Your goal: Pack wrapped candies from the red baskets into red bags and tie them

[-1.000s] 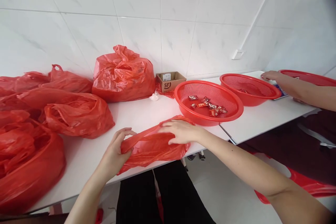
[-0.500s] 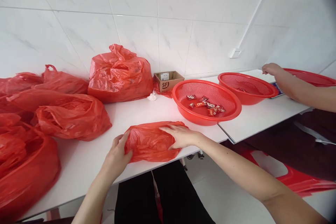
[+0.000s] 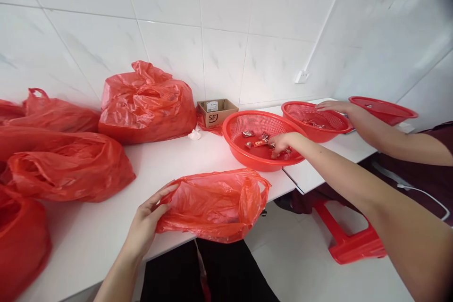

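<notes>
On the white table in front of me, an upright-mouthed red plastic bag [image 3: 215, 203] lies spread with its opening toward me. My left hand [image 3: 145, 222] is closed on the bag's left rim, thumb inside the mouth. To the right, my right hand [image 3: 287, 143] reaches into a red perforated basket [image 3: 233, 144]. Its fingers are bent down and apart, touching several small wrapped sweets [image 3: 261, 142]; the palm side is hidden. Some sweets are partly covered by this hand.
Large filled red bags [image 3: 148, 108] stand at the left and back. A small cardboard box [image 3: 217, 112] and crumpled white tissue [image 3: 194, 134] sit behind. At right, a co-worker's hand [image 3: 332, 105] is over a second red basket [image 3: 314, 134]. A red stool [image 3: 357, 245] stands below.
My right hand has left the bag and moved into the basket of sweets. The bag's mouth is wider. The co-worker's hand has moved left over the second basket.
</notes>
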`<control>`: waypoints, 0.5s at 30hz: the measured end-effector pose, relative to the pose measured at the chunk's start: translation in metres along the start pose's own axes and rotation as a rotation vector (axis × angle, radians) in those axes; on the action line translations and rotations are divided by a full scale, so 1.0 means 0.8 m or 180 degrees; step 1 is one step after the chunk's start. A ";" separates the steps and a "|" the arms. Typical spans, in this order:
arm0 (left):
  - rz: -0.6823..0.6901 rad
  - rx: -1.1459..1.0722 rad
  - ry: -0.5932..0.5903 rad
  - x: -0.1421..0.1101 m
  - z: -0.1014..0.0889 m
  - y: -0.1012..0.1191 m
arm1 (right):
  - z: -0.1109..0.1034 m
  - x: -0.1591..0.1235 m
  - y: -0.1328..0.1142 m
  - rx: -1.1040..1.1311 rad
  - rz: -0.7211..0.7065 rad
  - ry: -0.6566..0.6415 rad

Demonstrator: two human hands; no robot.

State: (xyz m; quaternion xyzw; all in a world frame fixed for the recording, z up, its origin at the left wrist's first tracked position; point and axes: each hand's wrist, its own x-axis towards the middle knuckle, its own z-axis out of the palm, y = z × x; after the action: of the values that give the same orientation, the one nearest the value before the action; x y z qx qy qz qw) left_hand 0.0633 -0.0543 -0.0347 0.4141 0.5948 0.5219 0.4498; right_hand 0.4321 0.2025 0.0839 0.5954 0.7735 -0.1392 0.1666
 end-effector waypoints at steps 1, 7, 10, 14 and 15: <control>-0.0104 -0.0178 -0.0022 0.002 -0.001 -0.006 | 0.009 0.008 0.009 0.0013 0.0054 -0.0117; -0.0058 0.0313 -0.0511 0.010 -0.001 -0.015 | 0.037 0.025 0.023 -0.0015 0.0187 -0.0468; 0.0014 0.0420 -0.0590 0.009 0.002 -0.012 | 0.028 0.032 0.026 0.0020 0.0124 -0.0336; 0.0065 -0.0078 -0.0346 0.007 0.000 -0.021 | 0.005 0.026 0.031 0.0210 -0.0054 0.0064; 0.0078 -0.0175 -0.0284 0.007 -0.001 -0.023 | -0.001 0.021 0.031 0.0263 -0.0104 0.0166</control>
State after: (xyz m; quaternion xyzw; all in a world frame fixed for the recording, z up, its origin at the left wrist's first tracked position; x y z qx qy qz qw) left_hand 0.0608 -0.0515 -0.0536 0.4317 0.5545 0.5246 0.4806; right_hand 0.4522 0.2241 0.0773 0.5925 0.7808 -0.1582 0.1193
